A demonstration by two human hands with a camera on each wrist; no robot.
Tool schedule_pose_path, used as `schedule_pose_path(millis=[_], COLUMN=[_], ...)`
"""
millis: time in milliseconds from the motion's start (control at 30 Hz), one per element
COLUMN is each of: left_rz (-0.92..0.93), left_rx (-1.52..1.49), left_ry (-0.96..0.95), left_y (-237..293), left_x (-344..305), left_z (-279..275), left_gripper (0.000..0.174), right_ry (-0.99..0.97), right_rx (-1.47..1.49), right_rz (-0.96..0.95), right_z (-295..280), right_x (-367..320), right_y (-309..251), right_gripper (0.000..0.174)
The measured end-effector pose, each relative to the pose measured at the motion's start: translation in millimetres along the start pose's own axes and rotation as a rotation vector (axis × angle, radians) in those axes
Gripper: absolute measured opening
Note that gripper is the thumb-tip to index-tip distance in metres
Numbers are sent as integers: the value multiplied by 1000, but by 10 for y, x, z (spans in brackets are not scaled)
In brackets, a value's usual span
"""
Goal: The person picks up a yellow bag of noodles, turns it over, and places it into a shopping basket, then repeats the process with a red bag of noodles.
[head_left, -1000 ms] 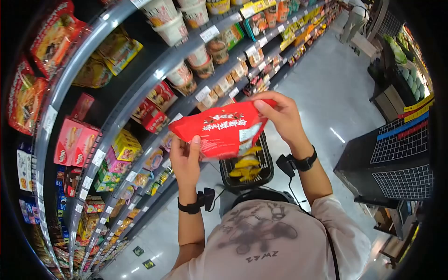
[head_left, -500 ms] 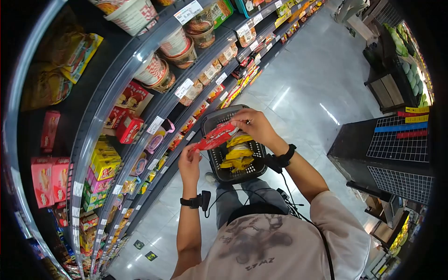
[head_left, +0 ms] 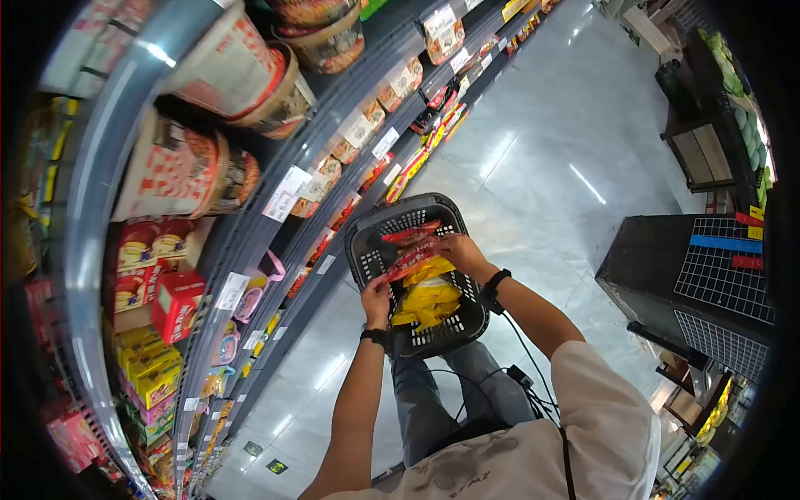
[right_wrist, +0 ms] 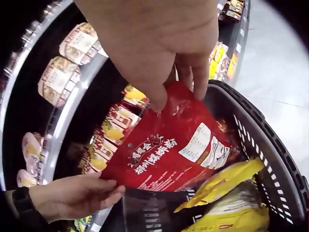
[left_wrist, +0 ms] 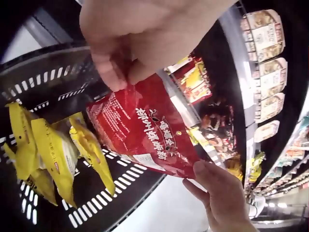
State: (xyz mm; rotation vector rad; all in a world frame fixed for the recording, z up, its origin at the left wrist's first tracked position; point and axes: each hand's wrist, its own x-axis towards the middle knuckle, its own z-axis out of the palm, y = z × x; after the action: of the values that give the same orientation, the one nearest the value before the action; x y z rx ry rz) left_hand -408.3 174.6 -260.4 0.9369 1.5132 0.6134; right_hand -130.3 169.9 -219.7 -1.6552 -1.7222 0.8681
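Note:
Both hands hold a red bag with white lettering [left_wrist: 140, 128] by opposite ends, just above a black shopping basket [right_wrist: 263, 133]. My left hand [head_left: 377, 302] pinches one corner between thumb and fingers. At the other end my right hand [head_left: 467, 255] grips the bag's edge, thumb on one side and fingers behind. In the right wrist view, the bag's printed face and a white label panel show plainly. Several yellow packets [head_left: 429, 302] lie in the basket beside the red bag.
Shelves run along the left, with noodle tubs [head_left: 179, 167], red boxes [head_left: 177, 304] and price tags [head_left: 287, 192]. A dark stand with wire grid [head_left: 725, 271] is at the right. Grey tiled floor [head_left: 533, 192] lies between. A cable [head_left: 533, 346] hangs near the person's legs.
The red bag has come down from chest height, in front of the shelves, to just over the basket, with both hands still gripping it. The head view has shifted closer to the shelf.

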Motion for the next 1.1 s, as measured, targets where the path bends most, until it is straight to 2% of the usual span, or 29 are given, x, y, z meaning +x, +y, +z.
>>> schedule_pose_path(millis=[67,167,200,267,333,400,500,533,567,600,633,667,700,733,767,800,933,1033,1100], left_rz=[19,-21,9,-113,-167,-201,-221,-200,-248,-239,-246,-135,-108,-147,-114,-57,141,262,386], left_rx=[-60,167,71,-31,-64,-71,-101,-52,-215,-257,-244,-308,-308,-260,-340,-358,-305,-313,-315], left_ry=[-15,-48,-102,-116,-177,-151,-121,-192,-197,-188,-149,-139,-155,-165,-163,-185,-203,-246,-282], left_y=[-411,-682,-737,-741,-779,-844,-819,-844,-693,-608,-406,-389,-144,265,484,616,1412,2105,2452], left_x=[228,498,567,592,593,489,247,170,1,-146,-283,-381,-522,-712,-832,-863,-1153,-1473,-1683], left_z=[125,311,366,488,521,505,374,264,182,96,39,-45,-171,-306,-416,-527,-874,-1107,-1295], left_gripper=[27,27,31,35,42,40,30,26,21,21,22,24,26,26,26,25,25,25,25], right_ry=[-41,-72,-76,-83,-33,43,-31,-60,-37,4,-18,-3,78,91,140,183,360,348,351], right_rx=[-70,-109,-149,-228,-227,-231,-178,-106,-74,-68,-60,1,-27,-74,33,10,76,147,238], right_rz=[24,242,292,379,314,258,330,337,265,149,338,380,329,390,379,314,221,279,165], right_z=[186,439,529,698,748,751,566,511,425,358,316,136,-34,-48,-185,-260,-681,-959,-988], right_x=[-15,-49,-84,-109,-160,-223,-273,-302,-350,-409,-428,-402,-384,-367,-348,-321,-123,-6,63], right_y=[298,638,715,856,910,872,607,529,434,404,353,150,-34,15,-132,-193,-740,-1415,-1774], right_gripper=[14,14,15,18,20,20,16,16,16,15,16,17,20,18,15,14,12,12,11])
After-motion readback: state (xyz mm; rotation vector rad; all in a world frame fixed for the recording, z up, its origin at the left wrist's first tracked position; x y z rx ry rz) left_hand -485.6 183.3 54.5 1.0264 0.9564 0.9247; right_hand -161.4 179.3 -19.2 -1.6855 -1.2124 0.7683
